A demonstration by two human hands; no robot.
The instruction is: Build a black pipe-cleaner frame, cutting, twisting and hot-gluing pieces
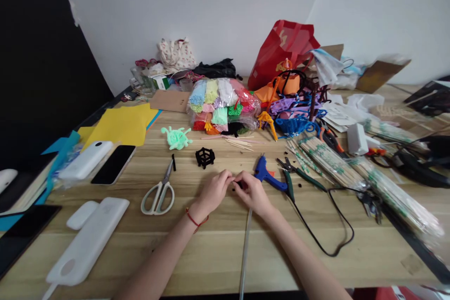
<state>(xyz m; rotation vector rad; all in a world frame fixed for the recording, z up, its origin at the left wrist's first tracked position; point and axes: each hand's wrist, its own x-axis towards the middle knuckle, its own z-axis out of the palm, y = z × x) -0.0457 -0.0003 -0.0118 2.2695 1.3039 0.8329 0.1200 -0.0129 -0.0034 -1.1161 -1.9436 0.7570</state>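
My left hand [215,191] and my right hand [256,194] meet over the middle of the table, fingertips pinched close together. A small black piece [240,184] shows at my right fingertips; its kind is too small to tell. What my left fingers pinch is hidden. Under my right wrist runs a long thin grey strip [245,253] towards the table's front edge. Just beyond my hands lies a black openwork frame [205,157]. A blue glue gun [268,174] rests right of my right hand, with green-handled pliers [295,171] beside it. White-handled scissors [158,197] lie to the left.
A mint-green fuzzy bundle [176,138] and thin sticks [239,142] lie farther back. Behind them sit bagged colourful pipe cleaners [221,105] and a red bag [281,51]. Bagged wooden sticks [330,161] and a black cable [326,254] occupy the right; phones [114,164] and white devices [89,241] the left.
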